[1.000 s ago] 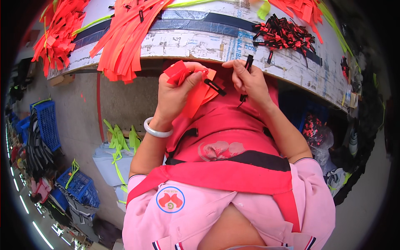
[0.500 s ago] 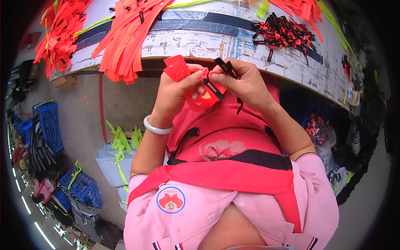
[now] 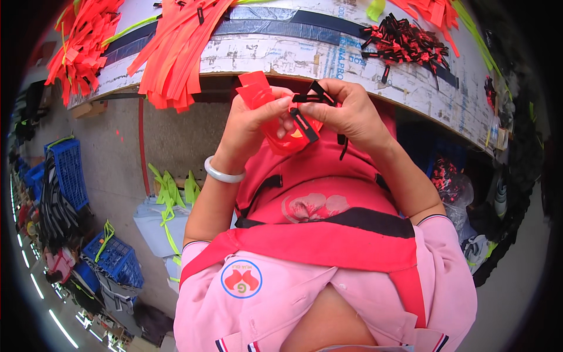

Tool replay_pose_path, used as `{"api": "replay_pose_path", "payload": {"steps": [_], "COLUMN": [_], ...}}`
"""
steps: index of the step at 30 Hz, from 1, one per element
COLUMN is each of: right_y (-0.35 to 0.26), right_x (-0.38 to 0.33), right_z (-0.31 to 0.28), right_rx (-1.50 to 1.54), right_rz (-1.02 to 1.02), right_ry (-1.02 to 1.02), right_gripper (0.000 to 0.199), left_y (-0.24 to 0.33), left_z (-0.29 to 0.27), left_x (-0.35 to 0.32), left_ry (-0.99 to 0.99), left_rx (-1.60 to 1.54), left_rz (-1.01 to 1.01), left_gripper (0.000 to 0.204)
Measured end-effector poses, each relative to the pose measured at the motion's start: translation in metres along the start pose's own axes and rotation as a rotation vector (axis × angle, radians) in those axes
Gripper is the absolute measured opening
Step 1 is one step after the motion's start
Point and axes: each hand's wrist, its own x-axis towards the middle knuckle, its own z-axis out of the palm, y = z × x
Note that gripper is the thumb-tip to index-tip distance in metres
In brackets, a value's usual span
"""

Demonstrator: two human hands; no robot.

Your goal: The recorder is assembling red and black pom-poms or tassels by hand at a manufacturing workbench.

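In front of my red apron, my left hand (image 3: pixel 260 117) is closed on folded strips of orange-red fabric (image 3: pixel 258 90). Their looped part hangs below the fingers. A small black tab (image 3: pixel 304 124) with a lighter outline sits on the strip near my left fingertips. My right hand (image 3: pixel 350 112) pinches several similar black tabs (image 3: pixel 316 95), one of which lies across towards my left thumb. Another black piece (image 3: pixel 343 144) dangles below the right palm. The fingertips of both hands almost meet, and whether the tab in between touches the strip is hard to see.
Beyond my hands stands a worn white table (image 3: pixel 275 58) with dark tape. On it lie orange-red strips (image 3: pixel 179 53) hanging over the edge and a pile of black-and-red tabs (image 3: pixel 406 44). Blue crates (image 3: pixel 114 258) and yellow-green strips (image 3: pixel 170 188) are at the left.
My right hand has turned slightly, bringing a black tab across to my left thumb. The tab on the strip has shifted a little right and down. My left hand keeps its hold.
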Motion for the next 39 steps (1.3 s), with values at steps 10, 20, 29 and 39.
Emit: {"api": "replay_pose_path", "payload": {"steps": [10, 20, 29, 39], "right_y": [-0.002, 0.010, 0.013, 0.020], "right_x": [0.002, 0.009, 0.004, 0.004], "right_z": [-0.005, -0.005, -0.002, 0.002], "right_rx": [0.137, 0.220, 0.085, 0.014], "right_rz": [0.134, 0.100, 0.092, -0.025], "right_ry": [-0.093, -0.032, -0.036, 0.033], "right_gripper": [0.018, 0.018, 0.017, 0.023], "left_y": [0.000, -0.006, -0.009, -0.015], "left_z": [0.002, -0.004, -0.012, -0.009], "left_x": [-0.001, 0.001, 0.002, 0.003], "left_ry": [-0.003, -0.086, -0.099, -0.056], "left_rx": [0.043, 0.055, -0.020, -0.084], "left_rz": [-0.003, -0.027, -0.063, -0.057], "left_gripper": [0.019, 0.017, 0.017, 0.020]}}
